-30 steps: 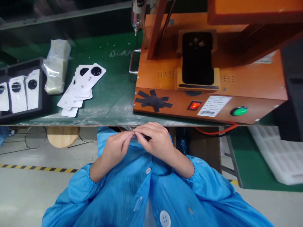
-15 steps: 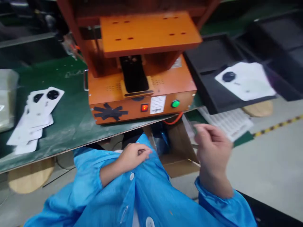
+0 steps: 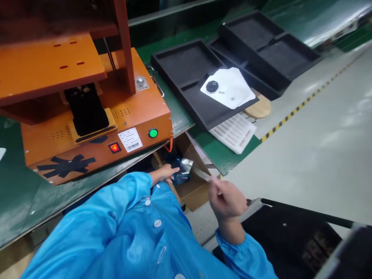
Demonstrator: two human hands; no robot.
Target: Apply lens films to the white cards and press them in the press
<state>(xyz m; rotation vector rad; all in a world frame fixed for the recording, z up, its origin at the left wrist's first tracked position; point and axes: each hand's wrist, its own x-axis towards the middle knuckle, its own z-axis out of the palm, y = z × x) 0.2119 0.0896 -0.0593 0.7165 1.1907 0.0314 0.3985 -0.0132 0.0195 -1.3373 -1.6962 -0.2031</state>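
Thumb and forefinger of the right hand (image 3: 228, 197) pinch one end of a thin, pale strip (image 3: 203, 175), with the other fingers curled in behind. The strip looks glossy and half see-through, narrow and slightly bent. It reaches up and to the left from the fingertips, in the air over an open cardboard box (image 3: 194, 190) below the edge of the table (image 3: 17, 201). Motion blur smears it, so its far end and any print on it cannot be made out.

The left hand (image 3: 164, 172) sits just under the table edge with its fingers drawn together, the tips against a crumpled shiny bag (image 3: 183, 169). Whether it grips the bag, or some small part, cannot be told: the fingertips lie in shadow and the blue sleeve (image 3: 128, 193) covers the wrist.

On the table stands an orange machine (image 3: 139, 112) with a green button (image 3: 152, 133), a lit red switch (image 3: 114, 147) and a star of black tape (image 3: 66, 166). A dark flat piece (image 3: 85, 108) lies in its cradle, its upper end hidden by the orange plate above. To the right, a black tray (image 3: 177, 64) carries a white card (image 3: 232, 91). The picture's left edge cuts the machine off.
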